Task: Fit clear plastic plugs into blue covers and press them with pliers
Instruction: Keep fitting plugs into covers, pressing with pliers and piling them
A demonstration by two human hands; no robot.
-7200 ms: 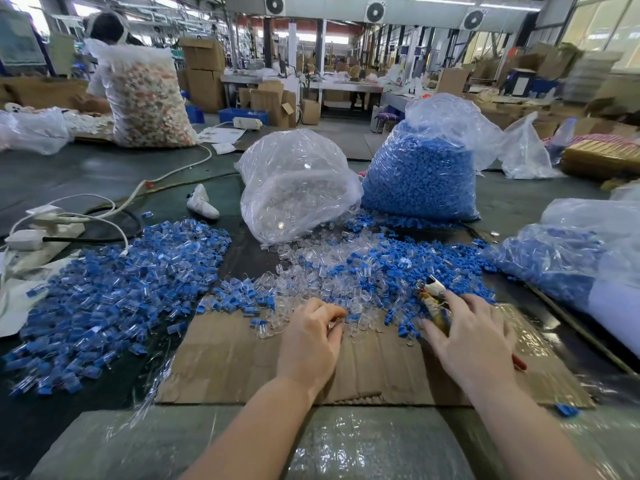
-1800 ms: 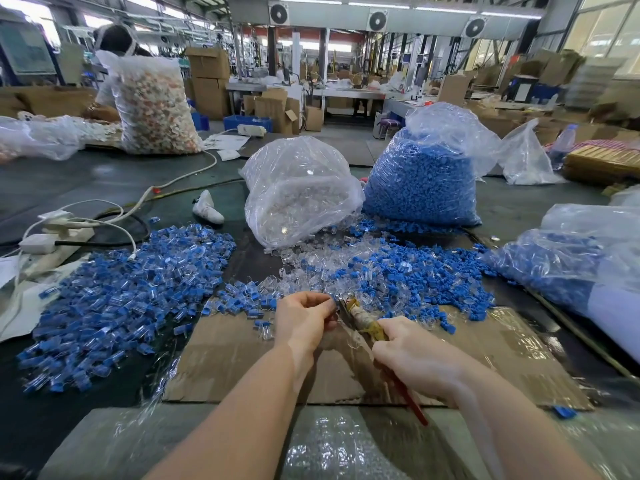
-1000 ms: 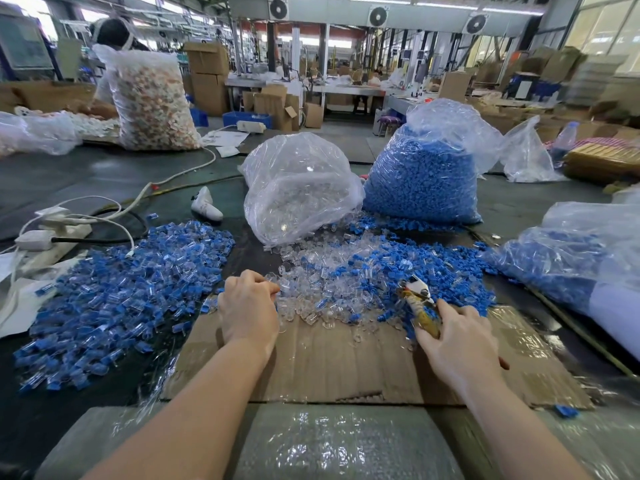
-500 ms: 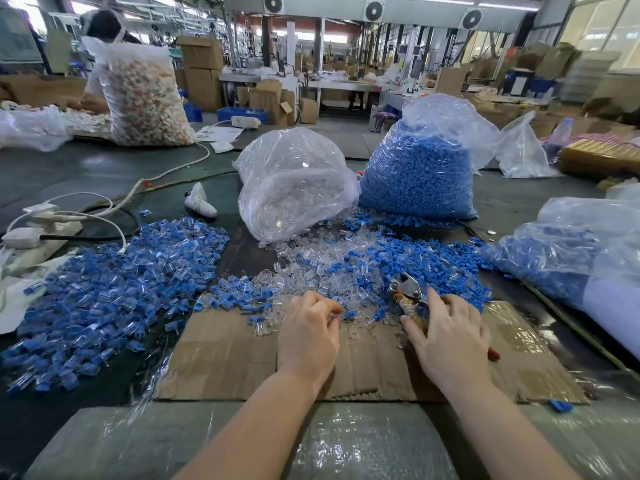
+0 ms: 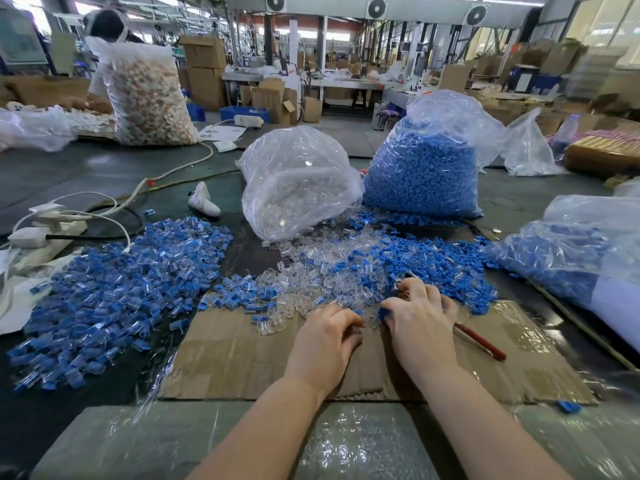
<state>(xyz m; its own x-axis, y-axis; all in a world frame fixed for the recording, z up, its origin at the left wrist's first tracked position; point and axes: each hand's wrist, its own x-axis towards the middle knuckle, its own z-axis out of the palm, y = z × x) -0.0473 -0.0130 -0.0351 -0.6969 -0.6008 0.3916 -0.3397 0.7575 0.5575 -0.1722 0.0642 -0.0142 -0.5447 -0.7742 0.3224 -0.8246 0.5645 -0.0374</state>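
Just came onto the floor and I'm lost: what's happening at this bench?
A person is assembling small parts by hand. The right hand holds red-handled pliers and picks at a blue cover, while the left hand curls over clear plugs at the edge of the mixed loose pile. Both work over a cardboard sheet. A heap of assembled blue-and-clear pieces lies to the left; a bag of clear plugs and a bag of blue covers stand behind.

Two bare forearms, no sleeves in view. Left hand [image 5: 323, 336] and right hand [image 5: 420, 322] without gloves. No rings, watch or bands seen on the wrists. Fingernails hidden from view.
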